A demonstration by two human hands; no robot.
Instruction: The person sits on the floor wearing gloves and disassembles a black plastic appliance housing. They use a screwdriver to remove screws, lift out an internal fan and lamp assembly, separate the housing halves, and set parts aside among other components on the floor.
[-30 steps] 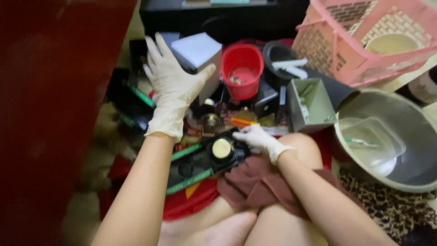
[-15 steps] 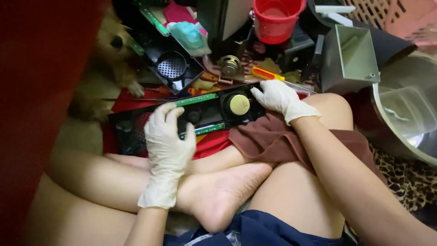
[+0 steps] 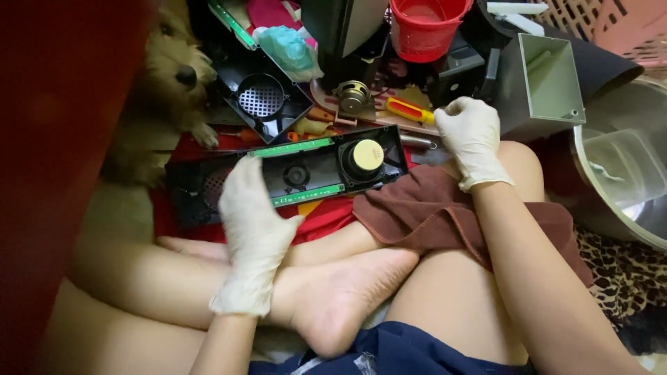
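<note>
A long black speaker panel with a yellow-centred speaker cone and green circuit strips lies on the floor in front of my crossed legs. My left hand, in a white glove, rests flat on the panel's left part. My right hand, also gloved, sits just past the panel's right end with its fingers curled; a thin metal tool pokes out from under them. A yellow-and-red screwdriver lies on the floor just left of that hand.
A small tan dog lies at the left by a black grille housing. A loose speaker driver, red bucket, grey box, metal basin and pink basket crowd the back and right. A brown cloth covers my thigh.
My left hand came down from the air onto the panel a second ago and stays there. My right hand has slid right, off the panel's end. The view tilted down.
</note>
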